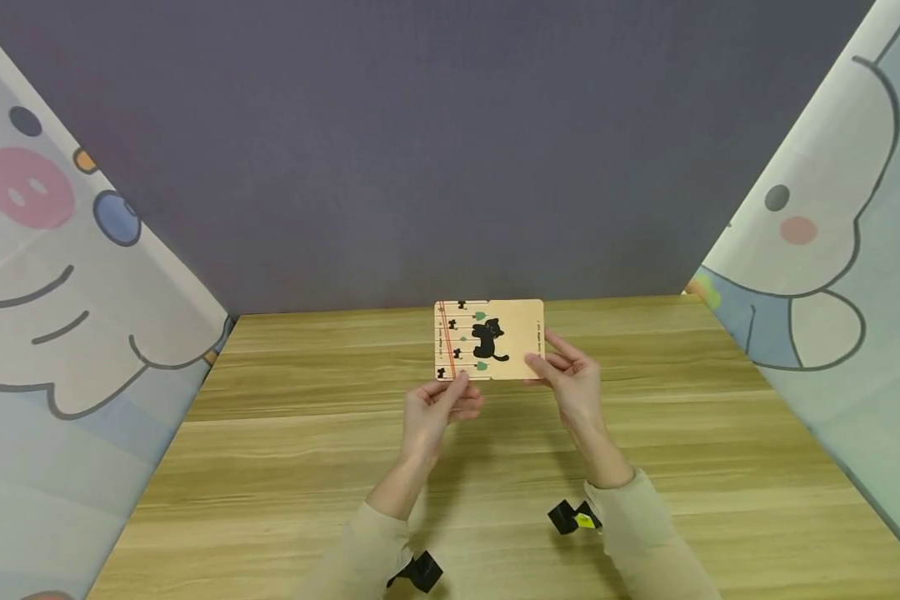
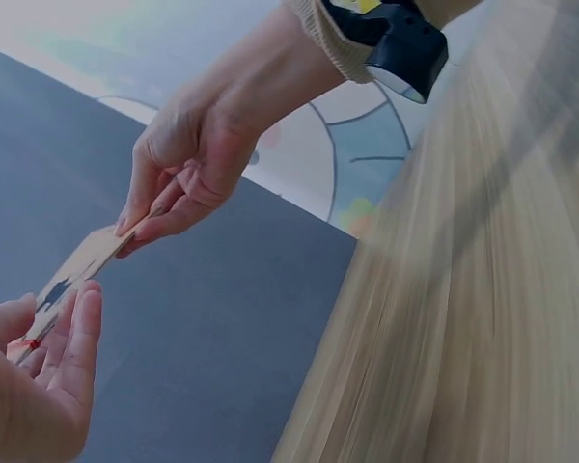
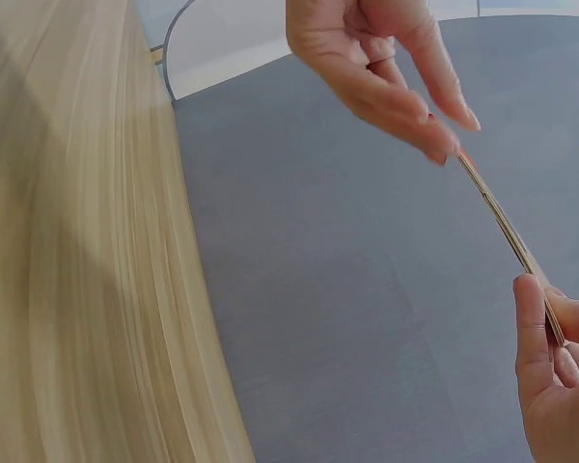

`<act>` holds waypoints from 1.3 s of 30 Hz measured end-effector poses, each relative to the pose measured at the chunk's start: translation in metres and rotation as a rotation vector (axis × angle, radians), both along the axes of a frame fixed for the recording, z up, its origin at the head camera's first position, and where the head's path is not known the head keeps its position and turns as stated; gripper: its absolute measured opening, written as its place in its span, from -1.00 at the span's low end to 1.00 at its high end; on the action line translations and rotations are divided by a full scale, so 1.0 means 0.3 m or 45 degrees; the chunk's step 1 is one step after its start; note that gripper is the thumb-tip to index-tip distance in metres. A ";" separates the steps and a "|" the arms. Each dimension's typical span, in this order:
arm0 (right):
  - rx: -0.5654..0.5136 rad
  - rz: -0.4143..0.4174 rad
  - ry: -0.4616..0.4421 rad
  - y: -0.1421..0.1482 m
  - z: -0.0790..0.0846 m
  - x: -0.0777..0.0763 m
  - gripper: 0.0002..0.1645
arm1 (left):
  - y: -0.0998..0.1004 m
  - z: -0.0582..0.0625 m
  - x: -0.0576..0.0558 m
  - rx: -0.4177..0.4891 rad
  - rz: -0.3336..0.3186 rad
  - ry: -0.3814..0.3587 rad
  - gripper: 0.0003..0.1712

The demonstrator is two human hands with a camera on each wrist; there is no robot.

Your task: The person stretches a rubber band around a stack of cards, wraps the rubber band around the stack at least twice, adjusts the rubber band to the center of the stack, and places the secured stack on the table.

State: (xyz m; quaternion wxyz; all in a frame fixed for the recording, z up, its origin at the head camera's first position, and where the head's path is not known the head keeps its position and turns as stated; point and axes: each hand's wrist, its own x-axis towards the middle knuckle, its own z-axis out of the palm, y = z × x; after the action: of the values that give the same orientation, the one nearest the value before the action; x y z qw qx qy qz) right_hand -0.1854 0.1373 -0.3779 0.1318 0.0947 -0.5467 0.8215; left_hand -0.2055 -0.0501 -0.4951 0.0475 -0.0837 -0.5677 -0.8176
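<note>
A thin, cream booklet [image 1: 521, 333] printed with a black cat, small figures and green shapes is held up by both hands. Slanted red lines cross its left part, and its edge [image 3: 507, 228] looks layered in the right wrist view. My right hand [image 1: 576, 385] pinches the right end, thumb on the printed face and fingers behind. At the lower left corner, my left hand [image 1: 435, 410] has its thumb over the bottom edge and its other fingers extended below and behind. Red shows beside the left fingers [image 2: 75, 347] in the left wrist view; the exact contact is partly hidden.
The wooden table [image 1: 292, 467] lies beneath the hands, with a dark grey panel [image 1: 450, 150] behind it. Cartoon-printed sheets [image 1: 37, 283] flank both sides. Each wrist carries a black camera mount [image 1: 420, 573] beside a beige sleeve [image 1: 633, 521].
</note>
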 end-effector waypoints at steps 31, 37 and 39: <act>0.102 -0.006 -0.225 -0.007 0.024 0.027 -0.41 | -0.170 0.572 0.048 -0.765 0.160 0.339 -0.82; 0.124 -0.003 -0.236 -0.005 0.007 0.022 -0.39 | -0.189 0.574 -0.002 -0.954 0.211 0.369 -0.81; 0.121 0.001 -0.205 -0.005 -0.003 0.019 -0.38 | -0.192 0.571 -0.016 -0.993 0.203 0.370 -0.80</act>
State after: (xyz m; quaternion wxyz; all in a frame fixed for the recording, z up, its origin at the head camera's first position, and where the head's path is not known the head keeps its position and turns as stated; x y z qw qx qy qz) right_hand -0.1796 0.1358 -0.3787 0.0824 0.0349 -0.5938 0.7996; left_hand -0.2104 -0.1076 -0.3237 0.1550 -0.1655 -0.8267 -0.5150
